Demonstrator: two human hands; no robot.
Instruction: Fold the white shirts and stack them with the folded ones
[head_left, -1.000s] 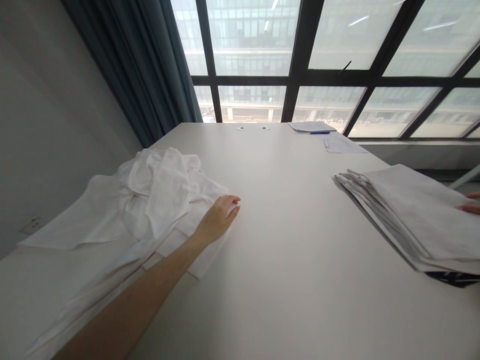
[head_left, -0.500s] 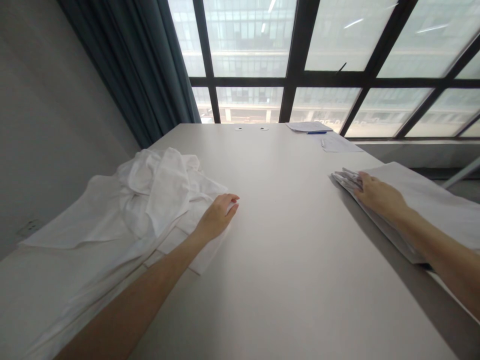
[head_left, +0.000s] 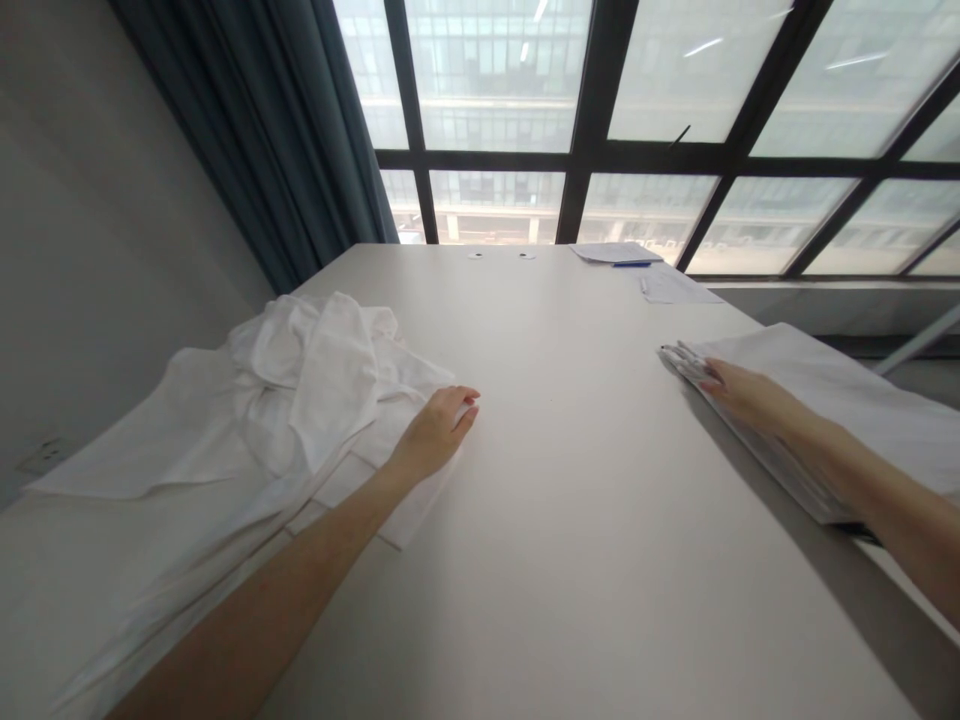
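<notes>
On the left of the white table (head_left: pixel 555 480) lies a crumpled heap of white cloth (head_left: pixel 322 370). My left hand (head_left: pixel 437 425) rests at the right corner of this cloth, fingers bent and a little apart from the thumb, with nothing gripped. At the right edge, a flat folded stack of white cloth (head_left: pixel 795 370) lies in layers. My right hand (head_left: pixel 739 390) is on the near left corner of that stack, its fingers closed on the bunched edge of the cloth; the fingertips are partly hidden.
Papers (head_left: pixel 615 253) and a blue pen (head_left: pixel 631 265) lie at the far right of the table, with another sheet (head_left: pixel 679 285) beside them. A dark curtain (head_left: pixel 292 130) hangs behind on the left, next to large windows. Two small round fittings sit near the far edge.
My right hand has shifted slightly left and flattened over the stack's corner, and the bunched edge looks more pressed together. My left hand has hardly moved.
</notes>
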